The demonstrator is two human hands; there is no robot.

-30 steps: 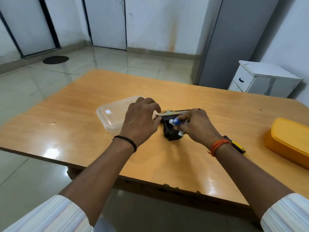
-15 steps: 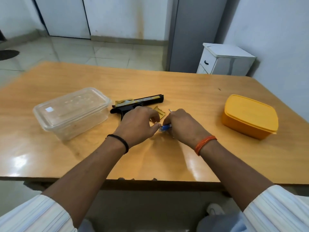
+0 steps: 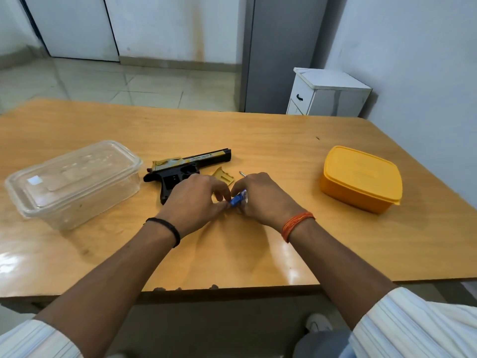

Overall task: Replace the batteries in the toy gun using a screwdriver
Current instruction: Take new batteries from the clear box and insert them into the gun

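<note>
On the worktop (image 3: pixel 258 130) the toy gun (image 3: pixel 188 166) lies in the middle, with a lidded container (image 3: pixel 74 182) at its left and a closed box (image 3: pixel 361 179) far at the right. Both hands meet just before the gun. A small cabinet (image 3: pixel 327 93) stands behind the worktop.

A plain indoor room, likely a home or small office. A glossy wooden tabletop (image 3: pixel 258 130) fills the middle of the frame; behind it lie pale floor tiles (image 3: pixel 116 81), white doors (image 3: pixel 74 24) at upper left, a grey cabinet (image 3: pixel 281 52) and a small white drawer unit (image 3: pixel 327 91) by the wall at upper right.
</note>
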